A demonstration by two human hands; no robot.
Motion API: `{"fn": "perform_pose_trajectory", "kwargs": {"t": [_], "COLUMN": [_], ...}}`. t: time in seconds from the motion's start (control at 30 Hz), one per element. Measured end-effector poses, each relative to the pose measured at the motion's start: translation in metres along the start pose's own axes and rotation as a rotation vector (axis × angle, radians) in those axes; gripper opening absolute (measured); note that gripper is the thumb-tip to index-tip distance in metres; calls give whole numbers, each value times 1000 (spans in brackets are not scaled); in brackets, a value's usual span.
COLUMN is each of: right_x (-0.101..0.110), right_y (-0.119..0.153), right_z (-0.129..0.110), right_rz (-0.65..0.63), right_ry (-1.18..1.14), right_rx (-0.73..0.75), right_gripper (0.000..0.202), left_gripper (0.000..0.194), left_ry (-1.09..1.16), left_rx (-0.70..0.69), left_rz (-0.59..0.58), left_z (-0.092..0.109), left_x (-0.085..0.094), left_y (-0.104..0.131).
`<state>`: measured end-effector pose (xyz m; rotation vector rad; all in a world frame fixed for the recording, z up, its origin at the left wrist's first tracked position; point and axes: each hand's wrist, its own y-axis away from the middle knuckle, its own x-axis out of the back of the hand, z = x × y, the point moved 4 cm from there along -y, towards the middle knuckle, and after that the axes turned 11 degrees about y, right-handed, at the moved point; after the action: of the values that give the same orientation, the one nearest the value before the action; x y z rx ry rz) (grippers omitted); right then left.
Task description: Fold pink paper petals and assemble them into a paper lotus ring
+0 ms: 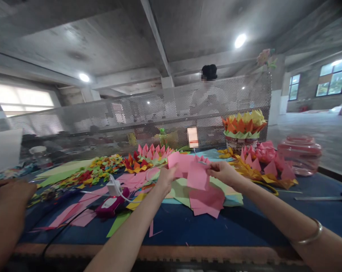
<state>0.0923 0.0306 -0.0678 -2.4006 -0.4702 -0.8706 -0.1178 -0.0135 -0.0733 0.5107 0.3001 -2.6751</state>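
Note:
My left hand point(167, 178) pinches a pink paper sheet point(181, 161) by its lower left edge, above the middle of the table. Between the thumb and fingers of my right hand point(221, 172) is a pink paper square point(198, 176), gripped at its upper right corner. The two pieces overlap in my view; whether they are joined I cannot tell. Several loose pink sheets point(207, 202) lie below, on top of pale green paper point(180, 190). Pink folded paper points point(202, 159) show just behind the square.
Another person's hand point(14, 194) rests at the far left. A purple power strip point(111, 204) with a white charger point(113, 187) sits left of my arm. Folded paper flowers point(244, 126), a pink jar point(299, 155) and a perforated metal screen point(159, 109) stand behind.

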Motion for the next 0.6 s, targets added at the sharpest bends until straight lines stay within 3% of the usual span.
{"fn": "perform_pose_trajectory", "kwargs": {"t": [0.13, 0.2, 0.3, 0.47, 0.6], "right_x": [-12, -16, -18, -13, -3], "right_y": [9, 12, 10, 4, 5], "right_z": [0, 2, 0, -10, -13], "right_rz": [-282, -299, -190, -8, 130], "right_ry": [107, 255, 292, 53, 130], "right_rx": [21, 44, 55, 53, 27], "right_gripper": [28, 18, 25, 40, 35], "left_gripper": [43, 46, 46, 39, 39], "left_ry": [67, 97, 78, 30, 19], "left_rx": [-48, -50, -31, -23, 46], "left_rz": [38, -31, -93, -177, -240], "left_z": [5, 6, 6, 1, -3], "left_x": [6, 3, -3, -11, -16], "left_y": [-7, -5, 2, 11, 15]}}
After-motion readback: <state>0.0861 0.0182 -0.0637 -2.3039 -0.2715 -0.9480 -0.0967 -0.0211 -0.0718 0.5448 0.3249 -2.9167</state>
